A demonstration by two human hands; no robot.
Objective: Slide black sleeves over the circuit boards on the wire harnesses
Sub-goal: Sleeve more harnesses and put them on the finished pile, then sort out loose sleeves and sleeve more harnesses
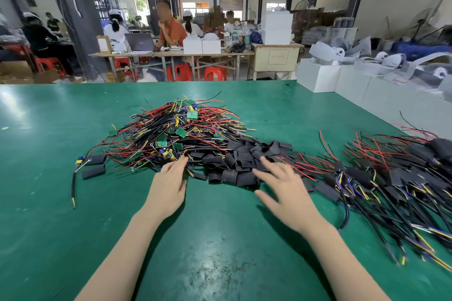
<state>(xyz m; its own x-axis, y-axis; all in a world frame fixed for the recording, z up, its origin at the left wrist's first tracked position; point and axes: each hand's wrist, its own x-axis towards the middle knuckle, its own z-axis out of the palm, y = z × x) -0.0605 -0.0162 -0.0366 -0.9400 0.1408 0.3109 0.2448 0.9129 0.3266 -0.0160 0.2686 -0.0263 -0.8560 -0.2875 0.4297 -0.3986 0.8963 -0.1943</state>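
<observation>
Head view gave me both bare hands stretched out over a green counter (61,215). My left hand (168,188) lay with its fingers straight and together, the tips touching the near edge of a big tangled heap of wire harnesses (171,134), red, black, yellow and purple leads with small green circuit boards (192,115) showing bare among them; it had hold of nothing. My right hand (286,193) hung with the fingers spread and loose, its grip wide and empty, the fingertips reaching the near side of a pile of loose black sleeves (244,161) that lay just to the right of the heap and touched it. Whether those fingertips pressed on the sleeves or only hovered over them I could not tell, for the hand was somewhat blurred. To the right of that, near the right edge of the counter, lay a second spread of harnesses whose boards were already covered by black sleeves (391,178), their cables fanned toward the near right corner. Well to the left of the heap two single sleeves (94,171) lay flat beside one stray black cable (73,186) with a yellow tip. White boxes (318,78) lined the far right edge of the counter. Beyond it, across the hall, several people sat at long tables with a laptop (139,41) and red stools (215,73) beneath.
</observation>
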